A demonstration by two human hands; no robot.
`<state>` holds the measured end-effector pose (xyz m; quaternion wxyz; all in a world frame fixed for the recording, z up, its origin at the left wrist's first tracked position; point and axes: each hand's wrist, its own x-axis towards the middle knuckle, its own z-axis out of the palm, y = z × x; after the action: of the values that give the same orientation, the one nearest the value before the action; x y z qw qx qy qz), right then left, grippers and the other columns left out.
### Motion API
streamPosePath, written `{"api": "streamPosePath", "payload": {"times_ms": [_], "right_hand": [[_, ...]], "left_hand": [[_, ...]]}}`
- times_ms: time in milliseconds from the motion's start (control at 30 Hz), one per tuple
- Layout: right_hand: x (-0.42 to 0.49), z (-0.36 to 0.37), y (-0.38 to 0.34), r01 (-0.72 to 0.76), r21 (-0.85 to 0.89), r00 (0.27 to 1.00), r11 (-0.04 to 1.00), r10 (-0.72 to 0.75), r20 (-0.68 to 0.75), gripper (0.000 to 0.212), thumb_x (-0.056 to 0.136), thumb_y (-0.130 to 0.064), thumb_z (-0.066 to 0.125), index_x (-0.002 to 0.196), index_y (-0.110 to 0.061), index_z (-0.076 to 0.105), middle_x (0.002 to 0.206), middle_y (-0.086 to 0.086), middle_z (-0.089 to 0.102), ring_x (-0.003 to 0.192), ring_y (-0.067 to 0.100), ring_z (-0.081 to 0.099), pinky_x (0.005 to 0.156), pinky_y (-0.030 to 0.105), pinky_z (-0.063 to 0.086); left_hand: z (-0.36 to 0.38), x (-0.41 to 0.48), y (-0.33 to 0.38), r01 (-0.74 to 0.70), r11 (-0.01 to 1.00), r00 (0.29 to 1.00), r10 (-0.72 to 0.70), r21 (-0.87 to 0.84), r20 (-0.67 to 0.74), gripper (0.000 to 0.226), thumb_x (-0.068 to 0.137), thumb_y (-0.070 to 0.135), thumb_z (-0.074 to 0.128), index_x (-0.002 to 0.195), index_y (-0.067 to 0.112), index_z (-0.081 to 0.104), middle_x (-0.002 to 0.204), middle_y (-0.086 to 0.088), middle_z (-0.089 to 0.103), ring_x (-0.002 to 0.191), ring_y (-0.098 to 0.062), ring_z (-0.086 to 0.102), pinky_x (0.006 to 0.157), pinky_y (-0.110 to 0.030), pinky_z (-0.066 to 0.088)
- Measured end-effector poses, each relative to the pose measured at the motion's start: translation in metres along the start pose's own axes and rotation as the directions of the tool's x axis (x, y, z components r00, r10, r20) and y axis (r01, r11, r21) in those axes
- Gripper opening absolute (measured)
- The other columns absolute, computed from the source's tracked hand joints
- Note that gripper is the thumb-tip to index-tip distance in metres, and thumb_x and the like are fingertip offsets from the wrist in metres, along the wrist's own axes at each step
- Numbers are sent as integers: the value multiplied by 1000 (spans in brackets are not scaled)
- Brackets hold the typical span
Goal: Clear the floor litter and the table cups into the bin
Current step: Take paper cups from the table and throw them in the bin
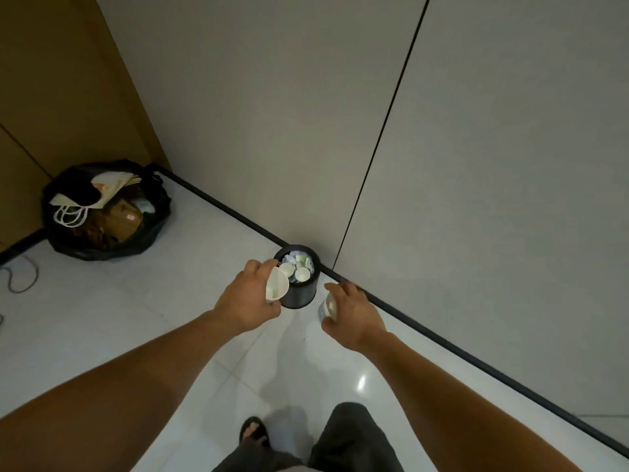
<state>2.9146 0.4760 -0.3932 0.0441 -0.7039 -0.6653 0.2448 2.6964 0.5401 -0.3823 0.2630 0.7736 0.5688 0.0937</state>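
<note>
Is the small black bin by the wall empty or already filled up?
Nearly full. The black bin shows white cups and crumpled paper piled up to about its rim.

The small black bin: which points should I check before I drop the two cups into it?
1. Left hand grips the left cup: ok.
2. Right hand grips the right cup: ok.
3. Left cup above the mouth of the bin: only at its rim, not ok.
4. Right cup above the mouth: beside the bin, not ok.
5. Room in bin: discarded cups reach near the top, cannot tell.
</note>
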Motion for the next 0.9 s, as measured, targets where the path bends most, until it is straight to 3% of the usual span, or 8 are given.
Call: {"api": "streamPosePath", "payload": {"times_ms": [533, 833, 900], "right_hand": [[248, 67, 61, -158, 195, 978, 968, 125, 169, 68, 87, -38, 61, 144, -28, 27, 139, 1, 40, 120, 21, 46, 95, 33, 46], [381, 182, 136, -264, 203, 963, 943, 244, 116, 67, 86, -38, 63, 144, -23, 31, 139, 3, 42, 119, 24, 49, 91, 34, 49], [408, 219, 148, -274, 217, 961, 937, 258, 96, 67, 86, -39, 64, 143, -24, 31, 138, 3, 43, 118, 24, 50, 91, 35, 49]], "left_hand": [[52, 243, -74, 58, 993, 974, -79, 106, 210, 87, 73, 36, 79, 143, 26, 29, 135, -2, 39, 115, -22, 50, 87, -30, 49], [200, 377, -150, -1, 1000, 969, -1, 6, 247, 86, 72, 26, 79, 143, 21, 31, 133, -6, 40, 115, -25, 48, 87, -31, 44], [243, 396, -173, -73, 997, 963, 70, -2, 262, 86, 71, 23, 80, 144, 15, 34, 132, -12, 43, 113, -28, 50, 85, -31, 45]]}}
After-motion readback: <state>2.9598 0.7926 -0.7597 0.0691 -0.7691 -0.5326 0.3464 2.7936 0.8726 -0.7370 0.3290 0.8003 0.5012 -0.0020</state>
